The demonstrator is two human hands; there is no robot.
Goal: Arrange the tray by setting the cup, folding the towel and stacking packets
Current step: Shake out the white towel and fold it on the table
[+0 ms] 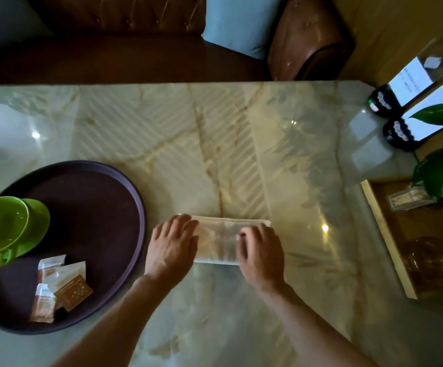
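Where the marble table (pixel 241 144) reaches its left edge, a round dark tray (pixel 90 207) sits, its near rim close to the table's near side. On the tray's far-left part stands a green cup (pixel 3 223), its handle pointing toward the near side. Just near-right of the cup, still on the tray, lie several small packets (pixel 61 284), overlapping loosely rather than squared into a stack. Right of the tray, on the bare marble, lies the folded towel (pixel 221 242), a pale narrow band running left to right. The left hand (pixel 172 243) presses flat on its left end, fingers straight and spread. The right hand (pixel 260 251) covers its right end, fingers bent down onto the cloth; whether they pinch it I cannot tell. Far right, a wooden box (pixel 390 245) and a leafy plant (pixel 440 170) stand at the table's edge.
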